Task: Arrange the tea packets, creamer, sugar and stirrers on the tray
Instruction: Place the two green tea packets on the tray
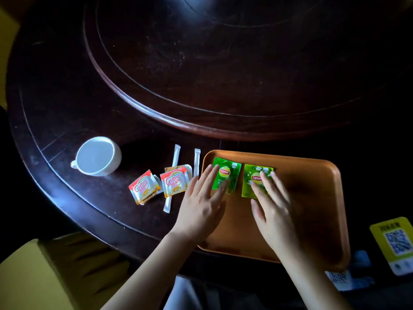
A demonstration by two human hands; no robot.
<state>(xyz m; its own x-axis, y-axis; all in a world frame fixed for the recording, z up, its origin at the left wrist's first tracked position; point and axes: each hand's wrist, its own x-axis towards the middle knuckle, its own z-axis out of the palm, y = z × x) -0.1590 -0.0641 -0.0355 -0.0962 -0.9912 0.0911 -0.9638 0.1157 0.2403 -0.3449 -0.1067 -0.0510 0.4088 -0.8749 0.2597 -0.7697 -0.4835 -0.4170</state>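
Observation:
An orange tray [312, 198] lies on the dark table near its front edge. Two green Lipton tea packets lie side by side at the tray's far left: the left packet [230, 171] and the right packet [254, 175]. My left hand [203, 204] rests flat with spread fingers on the left packet. My right hand [272, 206] rests flat with fingertips on the right packet. Left of the tray, on the table, lie two Coffee mate creamer packets [144, 186] [174, 183] and two white wrapped sticks [175, 156] [197, 162]. A pale packet [188, 170] shows behind the right creamer.
A white cup [97, 155] stands on the table to the left of the packets. A raised round turntable [223, 74] fills the table's middle. A yellow QR-code card [395, 242] lies to the right of the tray. A yellow chair [33, 276] is at lower left.

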